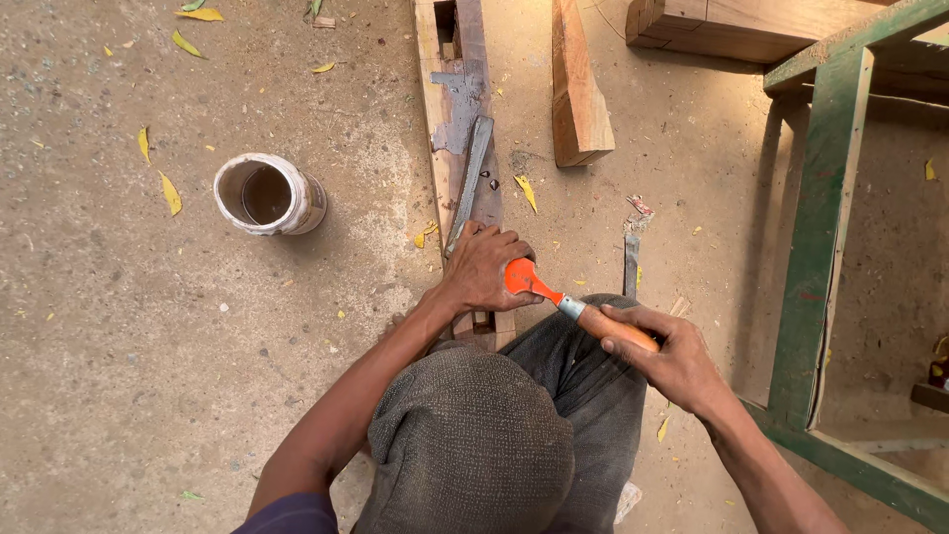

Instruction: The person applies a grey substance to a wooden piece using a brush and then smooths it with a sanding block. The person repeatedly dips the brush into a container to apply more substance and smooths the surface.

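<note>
While gripped, orange-bladed scraper (534, 282), wooden handle.

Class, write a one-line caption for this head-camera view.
Left hand steadies a wooden plank while the right hand grips an orange-bladed tool.

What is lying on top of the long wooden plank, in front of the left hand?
On the plank lie a grey patch and a narrow metal strip. The left hand covers the strip's near end; the plank there is hidden.
</note>
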